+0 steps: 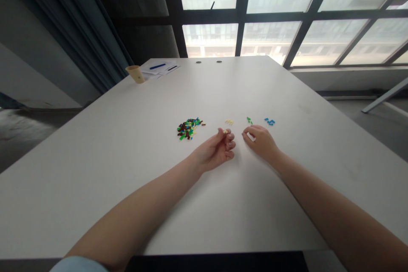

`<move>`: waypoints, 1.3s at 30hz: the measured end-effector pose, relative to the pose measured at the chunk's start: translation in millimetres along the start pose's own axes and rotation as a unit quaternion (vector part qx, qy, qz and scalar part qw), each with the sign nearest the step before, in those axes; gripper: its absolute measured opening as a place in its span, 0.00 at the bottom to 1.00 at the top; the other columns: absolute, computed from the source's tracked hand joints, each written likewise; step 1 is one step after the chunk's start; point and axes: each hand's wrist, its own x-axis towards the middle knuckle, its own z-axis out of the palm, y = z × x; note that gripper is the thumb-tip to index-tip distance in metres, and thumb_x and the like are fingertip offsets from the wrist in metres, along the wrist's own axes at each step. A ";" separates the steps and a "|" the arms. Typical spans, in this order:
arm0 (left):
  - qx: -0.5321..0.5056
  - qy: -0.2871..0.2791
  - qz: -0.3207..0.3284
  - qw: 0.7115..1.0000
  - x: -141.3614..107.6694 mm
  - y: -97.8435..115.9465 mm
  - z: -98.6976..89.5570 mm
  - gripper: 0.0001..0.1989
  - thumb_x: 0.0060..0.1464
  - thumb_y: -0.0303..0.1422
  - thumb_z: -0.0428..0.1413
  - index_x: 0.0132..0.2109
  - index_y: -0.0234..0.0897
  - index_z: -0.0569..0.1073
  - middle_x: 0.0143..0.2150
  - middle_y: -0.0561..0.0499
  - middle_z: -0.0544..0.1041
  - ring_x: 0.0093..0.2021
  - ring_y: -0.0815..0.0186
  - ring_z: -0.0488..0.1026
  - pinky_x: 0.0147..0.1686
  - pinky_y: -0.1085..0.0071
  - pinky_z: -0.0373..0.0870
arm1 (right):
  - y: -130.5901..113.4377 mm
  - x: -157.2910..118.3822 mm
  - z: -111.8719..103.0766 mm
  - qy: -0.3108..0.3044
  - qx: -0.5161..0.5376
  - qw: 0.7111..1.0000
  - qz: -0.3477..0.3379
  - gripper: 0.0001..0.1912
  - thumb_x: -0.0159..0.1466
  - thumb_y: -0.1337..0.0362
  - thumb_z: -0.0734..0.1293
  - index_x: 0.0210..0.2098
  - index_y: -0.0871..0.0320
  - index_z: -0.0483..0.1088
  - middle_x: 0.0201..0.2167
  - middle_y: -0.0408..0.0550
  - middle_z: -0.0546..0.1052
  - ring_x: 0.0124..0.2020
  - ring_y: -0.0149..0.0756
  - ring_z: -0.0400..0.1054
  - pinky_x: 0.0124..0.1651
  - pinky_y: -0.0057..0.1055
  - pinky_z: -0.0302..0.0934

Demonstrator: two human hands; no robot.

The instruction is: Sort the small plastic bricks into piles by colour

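Note:
Palm up, my left hand (218,149) pinches a small pale yellow piece (225,131) between thumb and index finger. My right hand (259,139) rests near the table surface to its right, fingertips pressed together; what they hold, if anything, is too small to make out. A mixed pile of small pieces (188,129), brown, green, blue and yellow, lies left of my left hand. Beyond the hands are separate little groups: yellow pieces (229,122), green pieces (249,120) just past my right fingers, and blue pieces (270,122) farther right.
The white table (223,89) extends toward the windows. At its far left, a tan cup (135,74) stands tilted in view beside papers (156,73) with a blue pen (157,66) on them. Two round discs lie at the far edge.

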 end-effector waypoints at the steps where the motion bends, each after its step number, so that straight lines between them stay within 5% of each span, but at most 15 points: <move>1: -0.002 -0.004 0.001 1.000 -1.0 -0.6 1.2 0.14 0.51 0.44 0.53 0.30 0.37 0.65 0.28 0.55 0.62 0.25 0.76 0.58 0.23 0.77 0.55 | -0.3 0.0 -0.1 0.000 0.000 1.000 -0.001 0.10 0.59 0.64 0.59 0.25 0.57 0.68 0.23 0.45 0.69 0.27 0.32 0.60 0.36 0.29 0.52; 24: -0.143 -0.075 -0.012 0.987 -4.1 -7.0 2.5 0.10 0.47 0.33 0.60 0.33 0.36 0.66 0.28 0.57 0.63 0.26 0.77 0.61 0.24 0.79 0.59 | -0.8 -0.1 0.3 0.004 0.004 1.000 -0.005 0.09 0.59 0.64 0.59 0.25 0.58 0.68 0.23 0.45 0.69 0.27 0.32 0.60 0.36 0.30 0.53; 31: -0.027 -0.035 0.013 0.999 15.4 -19.0 -27.3 0.14 0.41 0.32 0.63 0.35 0.35 0.68 0.28 0.57 0.64 0.26 0.78 0.62 0.23 0.81 0.58 | -27.6 -5.2 -13.8 0.108 0.079 0.988 -0.072 0.09 0.60 0.62 0.61 0.35 0.58 0.70 0.22 0.43 0.67 0.26 0.31 0.59 0.36 0.30 0.55; 39: 0.066 -0.005 0.066 0.996 28.0 -28.1 -44.2 0.15 0.43 0.35 0.62 0.37 0.37 0.68 0.28 0.57 0.66 0.26 0.78 0.62 0.23 0.82 0.56 | -44.3 -10.0 -8.4 0.061 0.131 0.986 -0.081 0.09 0.60 0.62 0.64 0.33 0.58 0.74 0.20 0.42 0.64 0.25 0.29 0.58 0.33 0.28 0.55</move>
